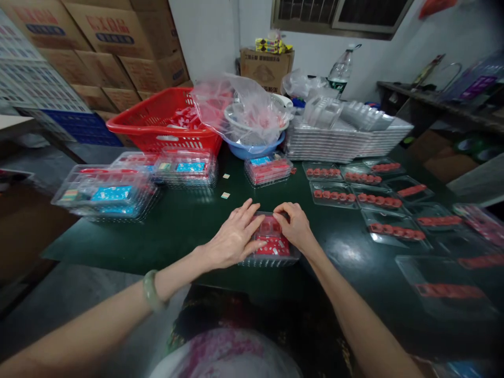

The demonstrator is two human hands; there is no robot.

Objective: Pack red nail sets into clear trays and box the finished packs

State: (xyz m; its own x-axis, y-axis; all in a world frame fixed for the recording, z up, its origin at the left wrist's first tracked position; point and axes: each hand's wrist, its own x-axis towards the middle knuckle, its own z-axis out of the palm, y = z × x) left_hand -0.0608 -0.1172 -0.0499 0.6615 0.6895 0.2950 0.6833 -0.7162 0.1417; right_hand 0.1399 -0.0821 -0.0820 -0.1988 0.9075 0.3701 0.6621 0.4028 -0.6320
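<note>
A clear plastic tray (290, 255) lies in front of me on the dark green table, with a red patterned packet (271, 245) and red pieces in it. My left hand (236, 233) rests on its left side, fingers stretched out and spread, gripping nothing. At the far right corner, my right hand (294, 223) has bent fingers with thumb and forefinger pinched at the tray's edge. Its exact contact is partly hidden by the fingers. Beyond the tray lies a small stack of clear packs (270, 170) with red and blue contents.
Filled clear packs (104, 191) stand at the left. Behind are a red basket (157, 118), a blue basin (254, 150) under plastic film and stacked clear trays (326, 139). Several trays with red pieces (378, 200) spread across the right. Two small cards (226, 195) lie mid-table.
</note>
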